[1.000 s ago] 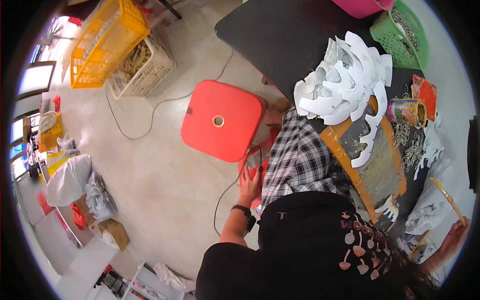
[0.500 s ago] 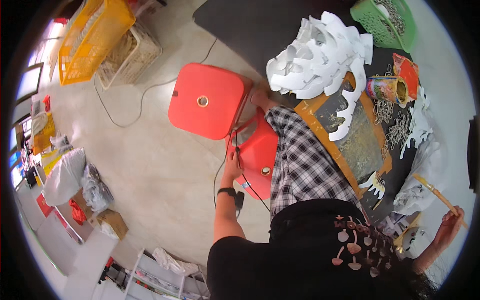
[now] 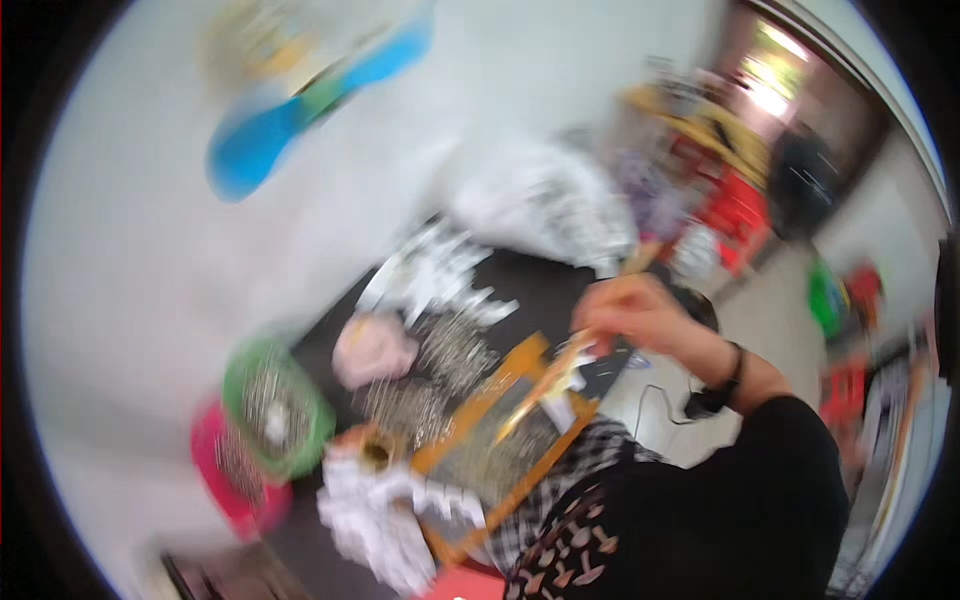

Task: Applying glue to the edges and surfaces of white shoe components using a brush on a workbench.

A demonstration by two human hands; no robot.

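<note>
My right hand (image 3: pixel 632 312), dark band at the wrist, is closed around a long yellow-brown stick (image 3: pixel 541 391). One end of it slants down over a grey board (image 3: pixel 497 468) framed in orange-brown; the smear hides whether they touch. A small white jagged piece (image 3: pixel 556 410) lies by the board's edge, near the stick. Beside the board are blurred heaps of metal loops (image 3: pixel 455 352). White jagged sheets (image 3: pixel 375 525) are piled at its near left corner, next to an open can (image 3: pixel 376 455). My left hand is out of view.
A green basket (image 3: pixel 300 455) and a pink basket (image 3: pixel 250 505), both holding metal pieces, stand at the left. White sheets (image 3: pixel 440 275) and a large white bag (image 3: pixel 540 195) lie at the table's far side, by the wall. Red crates (image 3: pixel 735 215) stand beyond.
The view has swung far to the right, so the table now fills the middle. My right hand with the stick appears over the table. My left hand, earlier at the red stools, has left the picture.
</note>
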